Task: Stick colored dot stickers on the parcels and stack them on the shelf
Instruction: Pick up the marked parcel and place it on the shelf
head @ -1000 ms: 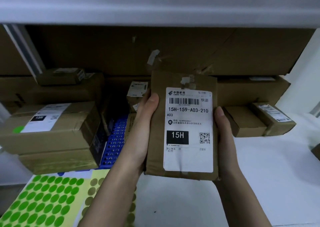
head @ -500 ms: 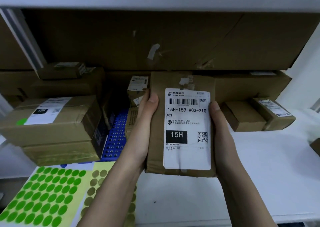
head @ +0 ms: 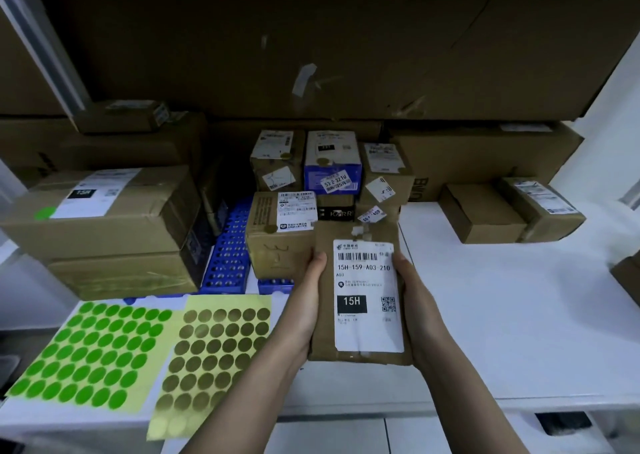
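Hands at centre: the left hand (head: 306, 310) and right hand (head: 417, 310) each grip one long side of a flat brown cardboard parcel (head: 360, 294), thumbs curled over its front edges, white shipping label (head: 367, 298) facing up. Left of the left hand lie a green dot sticker sheet (head: 93, 349) and an olive-gold dot sticker sheet (head: 214, 353) on the white shelf surface (head: 512, 315). Beyond the fingertips stand stacked small labelled boxes (head: 329, 183).

A white shelf board (head: 502, 315) spans the view under dim, bluish light. A grey metal upright (head: 45, 45) rises at the left, and a pale wall (head: 620, 114) closes the right. Below the front edge sits what may be white drawer fronts (head: 346, 434).
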A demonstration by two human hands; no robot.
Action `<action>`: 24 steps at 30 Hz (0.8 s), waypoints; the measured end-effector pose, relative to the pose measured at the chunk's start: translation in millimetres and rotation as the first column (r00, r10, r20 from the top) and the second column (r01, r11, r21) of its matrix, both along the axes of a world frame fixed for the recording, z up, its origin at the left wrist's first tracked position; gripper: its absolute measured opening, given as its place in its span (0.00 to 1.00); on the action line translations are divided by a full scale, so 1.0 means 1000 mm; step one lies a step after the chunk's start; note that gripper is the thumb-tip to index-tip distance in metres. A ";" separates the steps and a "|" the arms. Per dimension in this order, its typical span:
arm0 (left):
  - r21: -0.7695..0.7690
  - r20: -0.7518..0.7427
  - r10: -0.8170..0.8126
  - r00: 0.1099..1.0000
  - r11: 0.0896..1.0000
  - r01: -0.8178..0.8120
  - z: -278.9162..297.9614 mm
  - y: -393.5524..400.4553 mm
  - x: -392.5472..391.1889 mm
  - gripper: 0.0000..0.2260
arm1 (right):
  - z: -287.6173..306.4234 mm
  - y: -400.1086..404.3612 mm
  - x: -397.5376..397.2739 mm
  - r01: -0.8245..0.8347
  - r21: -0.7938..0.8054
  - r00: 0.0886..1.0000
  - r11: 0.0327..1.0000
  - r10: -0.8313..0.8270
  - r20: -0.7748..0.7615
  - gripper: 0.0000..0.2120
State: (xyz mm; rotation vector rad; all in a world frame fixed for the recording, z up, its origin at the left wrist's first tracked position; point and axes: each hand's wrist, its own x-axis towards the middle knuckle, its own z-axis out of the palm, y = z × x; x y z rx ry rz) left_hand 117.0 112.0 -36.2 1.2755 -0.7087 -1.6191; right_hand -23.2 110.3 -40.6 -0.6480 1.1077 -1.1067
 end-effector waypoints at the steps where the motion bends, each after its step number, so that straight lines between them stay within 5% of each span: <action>1: 0.029 -0.002 0.011 1.000 1.000 -0.011 -0.009 0.002 -0.001 0.15 | -0.006 0.002 0.000 -0.006 0.018 1.000 1.000 0.006 0.005 0.20; 9: 0.140 0.086 0.089 0.992 0.985 -0.100 -0.065 0.008 -0.002 0.16 | -0.051 0.012 0.003 -0.025 0.158 1.000 0.987 0.025 0.006 0.19; 24: 0.242 0.120 0.032 0.992 0.968 -0.061 -0.103 -0.007 0.009 0.20 | -0.089 -0.006 0.013 -0.009 0.154 0.982 0.988 0.038 -0.184 0.18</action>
